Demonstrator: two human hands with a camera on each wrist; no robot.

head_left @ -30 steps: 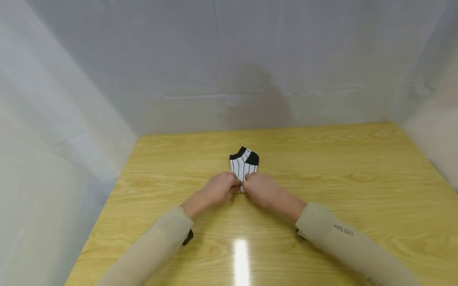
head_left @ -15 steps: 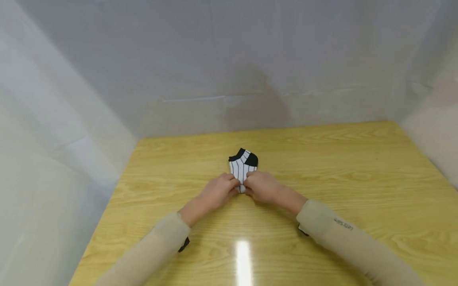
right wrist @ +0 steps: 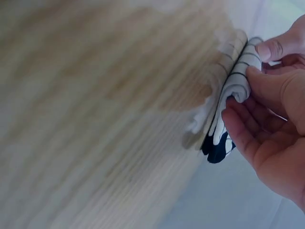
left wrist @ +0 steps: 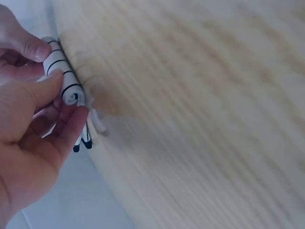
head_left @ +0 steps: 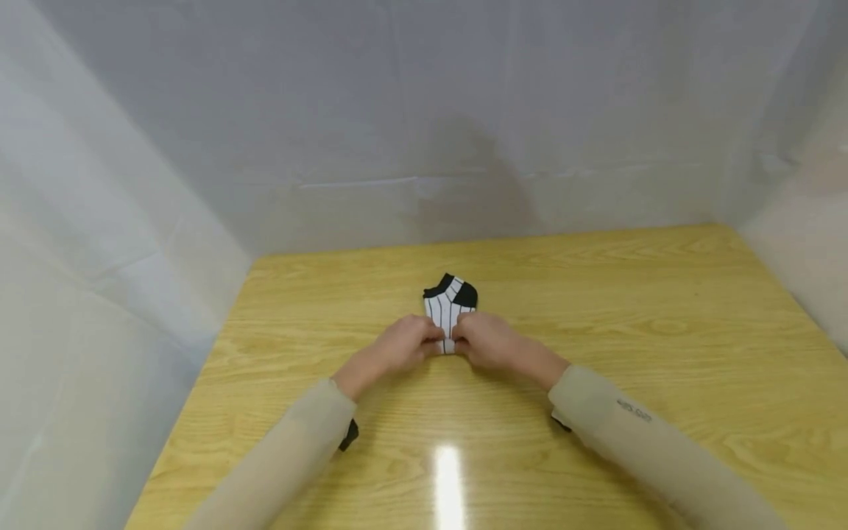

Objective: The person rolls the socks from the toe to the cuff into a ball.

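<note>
Your left hand and right hand meet at the middle of the worktop, both pinching the near end of the striped sock. Seen from your head, the left hand comes in from 7 o'clock and the right from 5 o'clock, knuckles up, fingertips almost touching each other over the fabric. Beige sleeves cover both forearms down to the wrists.

On the left wrist view, your left hand has the thumb on top and the fingers curled beneath a tight roll of the sock, with the white cloth and its thin black lines wound into a small cylinder. Loose layers hang out at 6 o'clock of that roll. The right wrist view shows your right hand holding the same rolled edge between thumb and fingers, and a dark patch of the sock sticks out below at 7 o'clock.

Beyond your fingers, at 12 o'clock, the unrolled part of the sock lies flat on the worktop, white with black stripes and ending in two black patches at the far end.

Farther off, the worktop's wood grain runs to its far edge, where a pale sheet backdrop rises behind and along both sides.
</note>
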